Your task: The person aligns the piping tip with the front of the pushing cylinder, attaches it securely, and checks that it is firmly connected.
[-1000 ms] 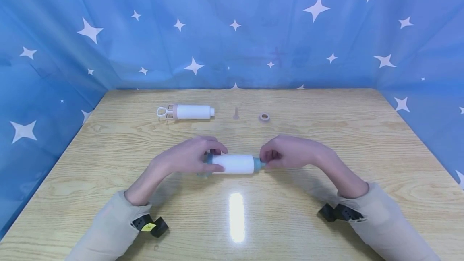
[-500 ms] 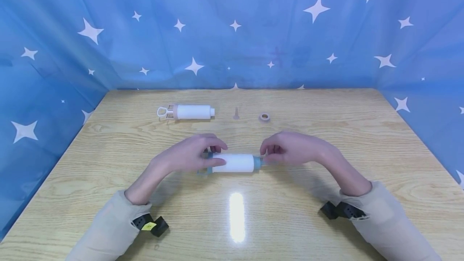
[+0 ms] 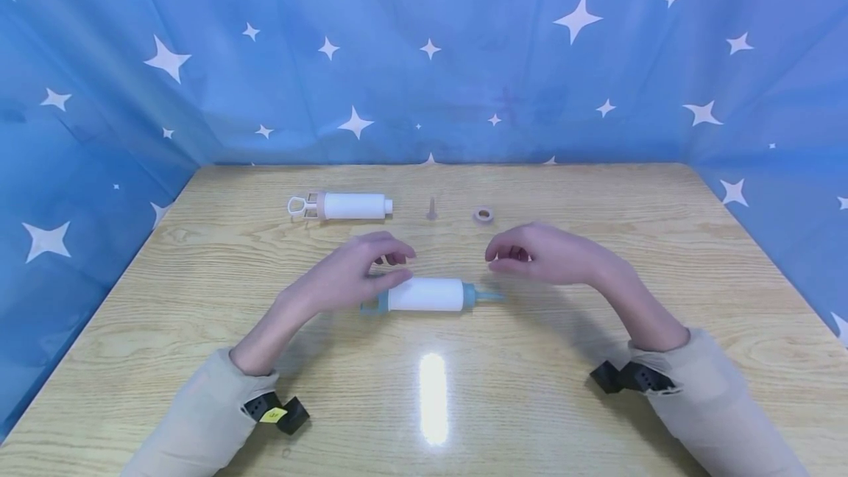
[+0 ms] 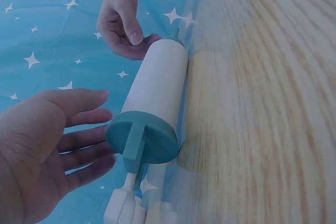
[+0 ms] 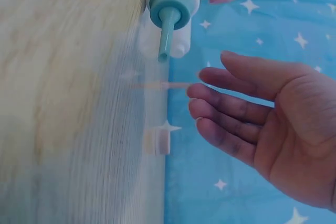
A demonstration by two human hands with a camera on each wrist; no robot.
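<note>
A large syringe (image 3: 427, 294) with a white barrel lies crosswise on the table, its teal nozzle (image 3: 489, 296) pointing right. At its other end, a teal end cap (image 4: 142, 136) and white plunger handle (image 4: 119, 205) show in the left wrist view. My left hand (image 3: 354, 271) hovers beside the capped end, fingers loosely bent and holding nothing. The thumb overlaps the barrel in the head view. My right hand (image 3: 553, 255) is raised above and behind the nozzle tip, apart from it. In the right wrist view its relaxed fingers (image 5: 228, 111) have nothing between them.
Behind the hands lies a second white syringe (image 3: 354, 206) with a pinkish collar. To its right are a small pinkish nozzle (image 3: 432, 209) standing out on the wood and a pinkish ring (image 3: 483, 215). A blue starry curtain (image 3: 424, 79) borders the wooden table (image 3: 199, 271).
My right hand has let go of the nozzle and moved up and away to the right, uncovering it. My left hand has loosened from the barrel and lifted slightly. The syringe stays lying there.
</note>
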